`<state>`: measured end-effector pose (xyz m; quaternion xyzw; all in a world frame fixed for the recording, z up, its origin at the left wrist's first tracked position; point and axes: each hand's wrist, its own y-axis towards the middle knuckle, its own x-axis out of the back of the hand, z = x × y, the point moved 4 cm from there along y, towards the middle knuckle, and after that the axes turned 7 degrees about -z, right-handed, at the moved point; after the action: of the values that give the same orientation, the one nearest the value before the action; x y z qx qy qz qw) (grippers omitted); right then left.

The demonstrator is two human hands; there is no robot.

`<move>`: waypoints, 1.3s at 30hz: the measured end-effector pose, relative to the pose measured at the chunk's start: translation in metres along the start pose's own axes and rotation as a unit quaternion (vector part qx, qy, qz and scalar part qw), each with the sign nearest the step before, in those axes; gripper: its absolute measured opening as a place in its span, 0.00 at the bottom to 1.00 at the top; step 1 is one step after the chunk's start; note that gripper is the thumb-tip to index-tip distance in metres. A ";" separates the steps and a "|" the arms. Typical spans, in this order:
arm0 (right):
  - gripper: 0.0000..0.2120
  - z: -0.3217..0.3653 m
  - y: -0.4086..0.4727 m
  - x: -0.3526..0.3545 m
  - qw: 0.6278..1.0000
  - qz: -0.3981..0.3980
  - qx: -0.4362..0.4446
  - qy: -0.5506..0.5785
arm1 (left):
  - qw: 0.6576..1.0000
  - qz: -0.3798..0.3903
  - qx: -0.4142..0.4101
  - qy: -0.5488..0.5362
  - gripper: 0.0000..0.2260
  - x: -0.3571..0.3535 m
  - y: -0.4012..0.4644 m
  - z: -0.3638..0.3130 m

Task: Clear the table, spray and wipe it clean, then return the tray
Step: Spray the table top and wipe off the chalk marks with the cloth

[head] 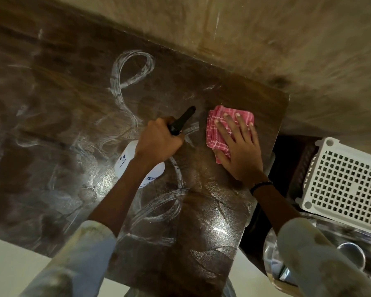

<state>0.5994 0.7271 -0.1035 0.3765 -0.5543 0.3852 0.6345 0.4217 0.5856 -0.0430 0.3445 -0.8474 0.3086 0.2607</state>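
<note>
So the table [58, 125] is mid-clean here, looks like the spray-and-wipe part of the job, since the dark wood top has nothing on it but white foamy loops and smeared streaks [124, 82] all over. The left hand [157, 141] is wrapped tight around the neck of the spray bottle [126, 161], black nozzle [183, 120] pointing away from the person and out over the table, so I'd guess it's kept ready for another squirt while the other hand does the rubbing. The right hand [241, 146] is flat, fingers straight and spread, pressing down on a folded pink checked cloth [221, 125] near the far right corner of the table, which makes sense because a flat palm pushes the whole cloth into the surface instead of just a fingertip. The cloth sits just beside the nozzle, not touching it as far as I can tell. Most of the bottle's white body is hidden under the left wrist, and the label text is too cut off to read. Off the right edge there's a white perforated tray [338, 185], sitting lower than the tabletop on something dark I can't make out, so it's parked out of the way till the wiping's done, I reckon. Below it there's shiny metal stuff, maybe cups [351, 254], but it's blurry and half behind the right sleeve [308, 254].
</note>
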 end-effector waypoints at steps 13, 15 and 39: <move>0.31 -0.012 0.035 0.005 1.000 0.014 -0.018 0.012 | 0.999 -0.008 0.037 -0.002 0.04 0.020 0.004 0.013; 0.31 -0.014 0.058 0.004 0.999 0.012 -0.053 0.008 | 0.999 -0.010 0.038 -0.012 0.04 0.026 0.004 0.015; 0.31 0.026 0.117 -0.006 1.000 0.014 0.023 -0.002 | 0.991 -0.047 0.052 -0.110 0.04 0.064 0.002 0.040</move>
<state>0.4824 0.7522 -0.1013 0.3837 -0.5517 0.4060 0.6194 0.3710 0.5317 -0.0286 0.4285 -0.8369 0.2997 0.1618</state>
